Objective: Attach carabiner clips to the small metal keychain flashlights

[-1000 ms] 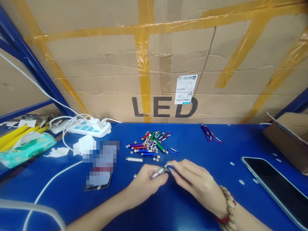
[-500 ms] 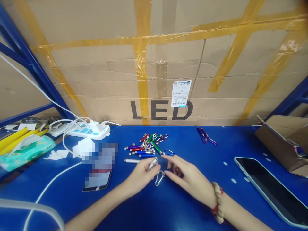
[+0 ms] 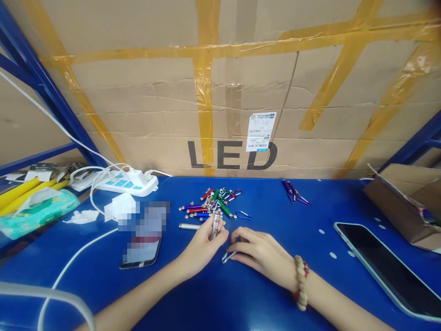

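Observation:
My left hand (image 3: 203,243) is closed around a small silver metal tube (image 3: 215,225), like a mini torch, held tilted up between thumb and fingers. Facing it, my right hand (image 3: 258,250) has its fingers curled in, with a silver carabiner clip (image 3: 228,257) at the fingertips. Whether the clip is joined to the tube I cannot tell. Just beyond the hands lies a loose pile of coloured tubes, among them a red tube (image 3: 197,210) and a green tube (image 3: 225,209), with small round cells and clips. A blue carabiner (image 3: 243,214) and another silver tube (image 3: 189,226) lie at its edges.
Two purple tubes with clips (image 3: 292,192) lie at the back right. A phone (image 3: 146,243) is on the left, a larger phone (image 3: 386,266) on the right. White power strip (image 3: 127,183), tissues (image 3: 120,207) and cables occupy the left; an open carton (image 3: 396,202) stands right.
My left hand has turned the silver tube more upright and raised it slightly. My right fingers have curled in, and the carabiner has swung flatter beneath them.

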Action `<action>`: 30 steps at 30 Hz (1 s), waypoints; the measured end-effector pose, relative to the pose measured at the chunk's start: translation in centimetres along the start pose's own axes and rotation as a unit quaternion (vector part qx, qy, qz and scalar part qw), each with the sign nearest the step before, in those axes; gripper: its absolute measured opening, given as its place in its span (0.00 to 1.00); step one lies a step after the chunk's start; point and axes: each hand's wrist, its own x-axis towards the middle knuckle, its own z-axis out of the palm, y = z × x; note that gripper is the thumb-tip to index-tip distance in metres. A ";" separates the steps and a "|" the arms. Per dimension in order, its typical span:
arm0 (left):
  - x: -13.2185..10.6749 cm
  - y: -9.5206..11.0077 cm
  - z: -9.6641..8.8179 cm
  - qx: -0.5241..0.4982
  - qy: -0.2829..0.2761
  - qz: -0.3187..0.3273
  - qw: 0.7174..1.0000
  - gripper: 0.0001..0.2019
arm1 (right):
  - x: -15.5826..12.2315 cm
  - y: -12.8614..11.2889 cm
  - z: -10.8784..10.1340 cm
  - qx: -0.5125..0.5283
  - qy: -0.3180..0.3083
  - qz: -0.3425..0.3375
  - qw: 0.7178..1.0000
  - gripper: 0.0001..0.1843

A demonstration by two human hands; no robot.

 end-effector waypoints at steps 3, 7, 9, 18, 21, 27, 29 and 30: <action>-0.1 0.1 0.0 -0.006 0.018 0.005 1.000 0.13 | 0.1 0.1 0.2 0.037 0.031 0.014 0.999 0.13; -0.1 0.1 -0.1 0.006 0.029 -0.004 1.000 0.14 | 0.2 0.3 0.1 0.287 0.128 0.197 0.929 0.10; -0.1 -0.1 -0.1 0.028 0.000 -0.013 1.000 0.16 | 0.4 0.2 0.1 0.420 0.149 0.281 0.850 0.15; 0.1 -0.6 0.8 -0.049 -0.095 -0.007 0.994 0.22 | 0.7 -0.6 -0.2 0.556 0.161 0.304 0.757 0.19; 0.0 -0.4 0.8 -0.046 -0.086 -0.013 0.995 0.21 | 0.7 -0.6 -0.2 0.572 0.147 0.310 0.745 0.21; -0.2 -0.1 0.7 -0.044 -0.065 -0.017 0.997 0.20 | 0.6 -0.4 0.0 0.558 0.145 0.285 0.766 0.26; -0.3 0.0 0.6 -0.044 -0.061 -0.015 0.997 0.19 | 0.5 -0.4 0.0 0.515 0.147 0.257 0.805 0.25; -0.4 0.0 0.5 -0.042 -0.061 -0.015 0.997 0.19 | 0.4 -0.5 0.0 0.490 0.144 0.243 0.825 0.23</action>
